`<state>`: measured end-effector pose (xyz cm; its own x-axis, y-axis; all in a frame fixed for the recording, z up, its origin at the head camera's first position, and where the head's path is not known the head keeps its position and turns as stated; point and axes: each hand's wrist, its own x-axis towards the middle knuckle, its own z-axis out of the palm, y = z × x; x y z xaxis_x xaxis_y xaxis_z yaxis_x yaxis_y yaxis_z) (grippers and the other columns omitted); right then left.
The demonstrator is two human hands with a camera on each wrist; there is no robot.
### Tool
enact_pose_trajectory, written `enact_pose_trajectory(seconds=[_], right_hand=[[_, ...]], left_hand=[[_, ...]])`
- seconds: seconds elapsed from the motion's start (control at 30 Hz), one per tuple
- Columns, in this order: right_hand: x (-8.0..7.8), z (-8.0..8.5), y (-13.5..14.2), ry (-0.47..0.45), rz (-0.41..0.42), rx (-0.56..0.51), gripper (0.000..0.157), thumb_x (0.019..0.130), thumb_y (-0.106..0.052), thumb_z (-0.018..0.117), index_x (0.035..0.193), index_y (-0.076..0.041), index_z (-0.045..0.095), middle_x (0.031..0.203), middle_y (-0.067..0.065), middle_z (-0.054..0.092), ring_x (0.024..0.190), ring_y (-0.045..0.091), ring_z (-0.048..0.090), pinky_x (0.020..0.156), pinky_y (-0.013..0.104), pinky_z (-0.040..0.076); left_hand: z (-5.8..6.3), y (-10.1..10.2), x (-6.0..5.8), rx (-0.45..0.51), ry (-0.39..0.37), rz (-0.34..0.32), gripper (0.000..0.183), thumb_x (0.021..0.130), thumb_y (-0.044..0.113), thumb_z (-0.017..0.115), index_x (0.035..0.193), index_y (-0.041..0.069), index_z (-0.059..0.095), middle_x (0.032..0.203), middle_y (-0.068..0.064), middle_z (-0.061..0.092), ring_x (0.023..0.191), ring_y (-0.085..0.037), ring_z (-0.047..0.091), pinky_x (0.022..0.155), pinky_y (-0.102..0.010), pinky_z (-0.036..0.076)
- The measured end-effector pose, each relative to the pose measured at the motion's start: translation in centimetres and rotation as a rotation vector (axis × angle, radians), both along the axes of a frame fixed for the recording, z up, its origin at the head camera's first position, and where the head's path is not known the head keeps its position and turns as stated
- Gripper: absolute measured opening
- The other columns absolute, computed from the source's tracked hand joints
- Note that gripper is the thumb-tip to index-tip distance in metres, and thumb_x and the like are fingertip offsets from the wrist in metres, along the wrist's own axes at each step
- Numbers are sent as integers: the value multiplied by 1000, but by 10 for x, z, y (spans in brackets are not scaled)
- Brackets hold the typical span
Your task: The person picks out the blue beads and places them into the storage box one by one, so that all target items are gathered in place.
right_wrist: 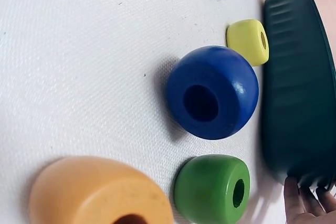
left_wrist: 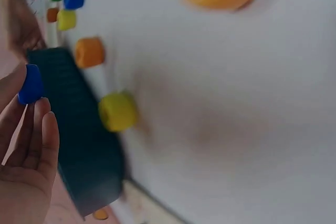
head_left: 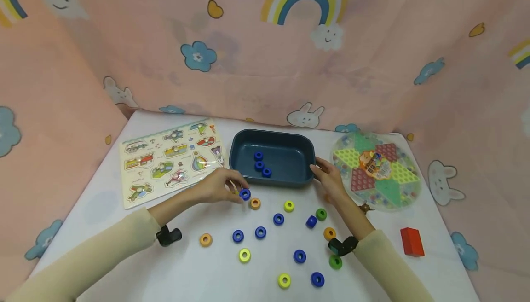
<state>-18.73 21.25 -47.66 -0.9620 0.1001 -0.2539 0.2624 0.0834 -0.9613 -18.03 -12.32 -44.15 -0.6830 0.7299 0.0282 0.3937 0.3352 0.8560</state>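
In the head view my left hand [head_left: 219,186] pinches a blue bead [head_left: 245,194] between thumb and fingertips, just in front of a dark teal bin [head_left: 285,181]. The left wrist view shows this blue bead [left_wrist: 31,84] edge-on, raised off the table. My right hand [head_left: 330,177] holds the bin's right end by its edge. Its fingertips [right_wrist: 294,195] meet the bin's outer wall in the right wrist view. Three blue beads [head_left: 259,165] lie inside the bin. Near my left hand are an orange bead [head_left: 255,203] and a yellow bead [left_wrist: 118,112], mostly hidden in the head view.
Loose blue, yellow, green and orange beads [head_left: 279,219] are scattered in front of the bin. A picture puzzle board [head_left: 169,159] lies left, a round star-patterned game board [head_left: 377,171] right. One red block [head_left: 411,242] sits near the table's right edge. Pink cloth hangs behind.
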Motion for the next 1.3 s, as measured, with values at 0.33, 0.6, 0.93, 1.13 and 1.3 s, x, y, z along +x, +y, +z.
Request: enact_pose_trajectory(seconds=[0.33, 0.6, 0.93, 1.13, 1.3], right_hand=[[0, 1, -1, -14, -10, 12, 44, 94, -12, 54, 136, -2, 43, 139, 13, 42, 119, 23, 48, 92, 29, 44], [2, -1, 0, 2, -11, 5, 45, 94, -13, 54, 136, -2, 42, 139, 13, 42, 120, 23, 47, 94, 32, 43], [0, 2, -2, -9, -9, 24, 45, 95, -13, 54, 137, -3, 42, 139, 12, 42, 119, 23, 48, 93, 31, 43], [-1, 1, -2, -7, -6, 13, 44, 95, -12, 53, 137, -2, 42, 139, 14, 42, 118, 25, 49, 93, 31, 44], [0, 4, -2, -17, -12, 27, 44, 95, -13, 54, 136, -3, 42, 138, 13, 42, 119, 24, 48, 94, 32, 43]], left_hand=[[34, 28, -65, -35, -27, 82, 33, 72, 10, 80, 102, 3, 68, 94, -5, 65, 81, -19, 60, 70, -29, 51], [38, 68, -109, -102, 86, 113, 29, 72, 9, 80, 98, 1, 69, 93, -8, 65, 78, -17, 61, 71, -27, 51], [24, 101, -133, -200, 84, 92, 28, 74, 2, 76, 100, -4, 66, 94, -12, 66, 84, -21, 62, 75, -26, 51], [25, 107, -136, -255, 72, 76, 28, 75, 3, 75, 100, -4, 66, 93, -12, 66, 84, -21, 61, 76, -26, 50], [25, 106, -138, -259, 79, 65, 30, 75, 1, 75, 102, -8, 65, 96, -17, 66, 87, -23, 61, 78, -27, 50]])
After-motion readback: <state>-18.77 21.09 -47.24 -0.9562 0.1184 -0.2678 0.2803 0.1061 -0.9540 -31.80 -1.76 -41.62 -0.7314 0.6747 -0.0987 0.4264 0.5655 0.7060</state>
